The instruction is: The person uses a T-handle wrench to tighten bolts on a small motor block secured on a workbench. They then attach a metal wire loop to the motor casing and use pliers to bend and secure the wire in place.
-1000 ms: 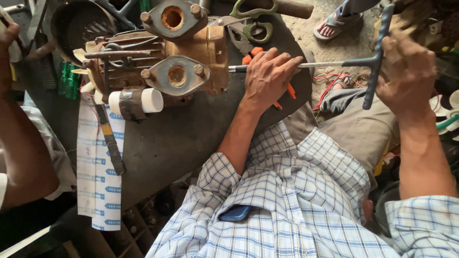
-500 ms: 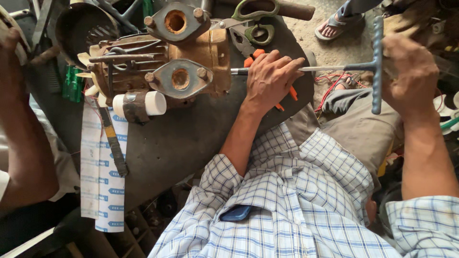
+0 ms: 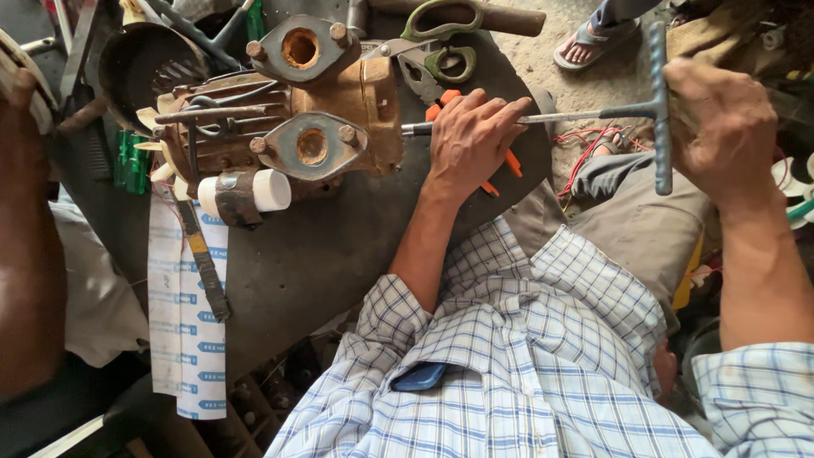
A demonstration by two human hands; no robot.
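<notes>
My left hand [image 3: 471, 140] rests on the dark workbench [image 3: 322, 263], fingers closed around the thin steel shaft of a T-handle wrench [image 3: 593, 114] close to a rusty tan engine block [image 3: 297, 127]. My right hand [image 3: 721, 127] grips the wrench's crossbar [image 3: 659, 102], which stands nearly upright off the bench's right edge. The shaft's tip meets the block's right side [image 3: 381, 110]. Orange-handled pliers [image 3: 509, 161] lie under my left hand.
Green-handled scissors [image 3: 441, 34] and a round dark part [image 3: 144, 64] lie at the back of the bench. A white-capped tube [image 3: 250, 193], a printed cloth [image 3: 186, 322] and a knife [image 3: 203, 263] sit left. Another person's arm [image 3: 30, 237] is far left, a sandalled foot [image 3: 593, 42] beyond.
My right hand has turned the crossbar from tilted to nearly upright. My left hand stays on the shaft. The block has not moved.
</notes>
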